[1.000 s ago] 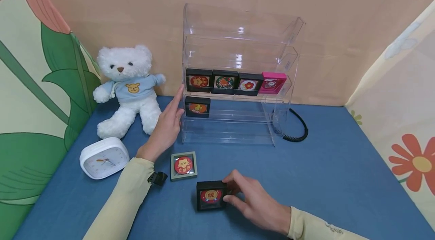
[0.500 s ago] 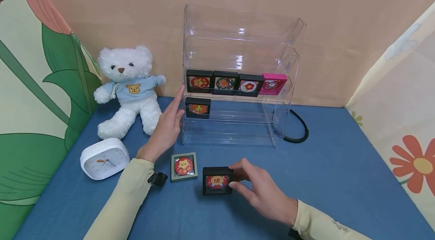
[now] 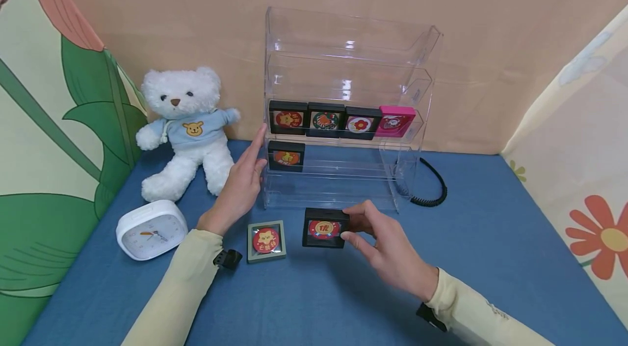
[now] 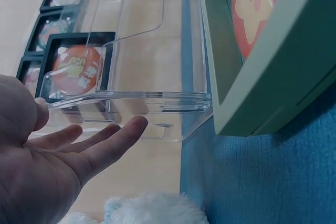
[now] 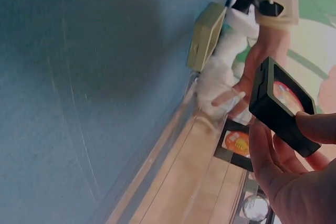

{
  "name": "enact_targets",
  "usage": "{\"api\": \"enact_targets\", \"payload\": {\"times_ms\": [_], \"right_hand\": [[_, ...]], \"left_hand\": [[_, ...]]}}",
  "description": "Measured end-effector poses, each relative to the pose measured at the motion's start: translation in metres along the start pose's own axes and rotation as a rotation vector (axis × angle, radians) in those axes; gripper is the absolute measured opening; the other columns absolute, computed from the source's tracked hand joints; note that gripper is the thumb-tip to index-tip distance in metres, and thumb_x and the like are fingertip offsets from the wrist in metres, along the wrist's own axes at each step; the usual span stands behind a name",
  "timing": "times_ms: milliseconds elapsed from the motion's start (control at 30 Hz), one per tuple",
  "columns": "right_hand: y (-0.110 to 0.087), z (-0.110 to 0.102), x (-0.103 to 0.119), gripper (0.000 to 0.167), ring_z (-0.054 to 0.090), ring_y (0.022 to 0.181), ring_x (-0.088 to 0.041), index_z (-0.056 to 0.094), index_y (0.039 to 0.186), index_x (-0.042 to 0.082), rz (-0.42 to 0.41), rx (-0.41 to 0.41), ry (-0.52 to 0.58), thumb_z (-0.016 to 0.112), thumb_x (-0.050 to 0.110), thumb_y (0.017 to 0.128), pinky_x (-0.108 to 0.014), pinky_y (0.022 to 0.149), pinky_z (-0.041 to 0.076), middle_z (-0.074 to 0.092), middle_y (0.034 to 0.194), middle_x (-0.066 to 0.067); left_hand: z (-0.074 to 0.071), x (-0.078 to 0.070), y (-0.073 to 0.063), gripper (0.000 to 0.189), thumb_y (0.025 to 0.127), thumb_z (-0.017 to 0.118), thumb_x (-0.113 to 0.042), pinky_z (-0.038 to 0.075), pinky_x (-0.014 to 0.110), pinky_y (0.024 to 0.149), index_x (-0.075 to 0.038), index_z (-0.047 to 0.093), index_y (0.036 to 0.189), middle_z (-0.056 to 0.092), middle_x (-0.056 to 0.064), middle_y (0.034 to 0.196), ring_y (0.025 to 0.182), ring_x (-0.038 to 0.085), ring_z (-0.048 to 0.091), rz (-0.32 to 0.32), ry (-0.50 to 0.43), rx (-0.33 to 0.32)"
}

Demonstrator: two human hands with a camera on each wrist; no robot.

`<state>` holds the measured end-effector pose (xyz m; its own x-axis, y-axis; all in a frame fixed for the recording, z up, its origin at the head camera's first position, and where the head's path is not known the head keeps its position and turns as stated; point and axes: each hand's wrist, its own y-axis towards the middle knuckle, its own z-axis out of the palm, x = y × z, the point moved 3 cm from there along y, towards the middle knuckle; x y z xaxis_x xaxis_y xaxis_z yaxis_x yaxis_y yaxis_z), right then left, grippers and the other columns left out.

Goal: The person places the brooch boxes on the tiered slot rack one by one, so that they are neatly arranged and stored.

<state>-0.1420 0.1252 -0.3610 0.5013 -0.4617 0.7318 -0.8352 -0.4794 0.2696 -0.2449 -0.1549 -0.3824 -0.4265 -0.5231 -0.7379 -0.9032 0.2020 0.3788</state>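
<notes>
My right hand (image 3: 392, 248) pinches the right side of a black-framed display box (image 3: 325, 228) with a red round badge, held above the blue cloth in front of the rack. In the right wrist view, thumb and fingers grip the same black box (image 5: 278, 103). My left hand (image 3: 237, 182) rests with straight fingers against the left side of a clear acrylic tiered rack (image 3: 338, 190). On the rack's third tier stand several framed badges, including a pink box (image 3: 395, 121). One black box (image 3: 286, 156) sits at the left of the tier below. A green-framed badge box (image 3: 266, 241) lies on the cloth.
A white teddy bear (image 3: 188, 131) in a blue shirt sits left of the rack. In front of it stands a white alarm clock (image 3: 152, 230). A black coiled cord (image 3: 429, 199) lies at the rack's right, and a beige backdrop (image 3: 490, 62) hangs behind.
My right hand has lifted the black box and moved it forward and slightly right, towards the rack. The left hand stays against the rack's side.
</notes>
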Motion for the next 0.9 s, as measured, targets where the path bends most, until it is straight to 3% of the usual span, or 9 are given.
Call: {"api": "enact_targets", "payload": {"times_ms": [167,533,900], "right_hand": [[0.008,-0.006,-0.006,0.04,0.068,0.099,-0.007,0.052,0.124,0.016,-0.021,-0.033,-0.021,0.073,0.002,0.092,-0.034,0.089,0.055,0.068,0.117,0.003],[0.025,-0.02,-0.015,0.04,0.07,0.099,-0.016,0.052,0.126,0.009,-0.04,-0.095,-0.072,0.073,0.001,0.092,-0.039,0.087,0.056,0.07,0.116,-0.007],[0.05,-0.031,-0.023,0.04,0.07,0.102,-0.022,0.051,0.126,0.005,-0.079,-0.152,-0.132,0.071,-0.001,0.093,-0.043,0.089,0.054,0.067,0.119,-0.012]], "left_hand": [[0.001,0.0,0.0,0.074,0.108,0.038,-0.002,0.049,0.046,0.084,-0.037,0.003,0.163,0.023,0.009,0.165,0.138,0.034,0.041,-0.017,0.0,0.004],[0.0,-0.001,0.0,0.074,0.108,0.038,-0.001,0.049,0.044,0.081,-0.036,0.003,0.164,0.022,0.008,0.166,0.137,0.032,0.041,-0.018,-0.004,0.012],[0.0,-0.001,0.0,0.074,0.108,0.038,-0.001,0.047,0.05,0.091,-0.035,0.003,0.164,0.022,0.008,0.166,0.142,0.033,0.035,-0.019,-0.001,0.01]]}}
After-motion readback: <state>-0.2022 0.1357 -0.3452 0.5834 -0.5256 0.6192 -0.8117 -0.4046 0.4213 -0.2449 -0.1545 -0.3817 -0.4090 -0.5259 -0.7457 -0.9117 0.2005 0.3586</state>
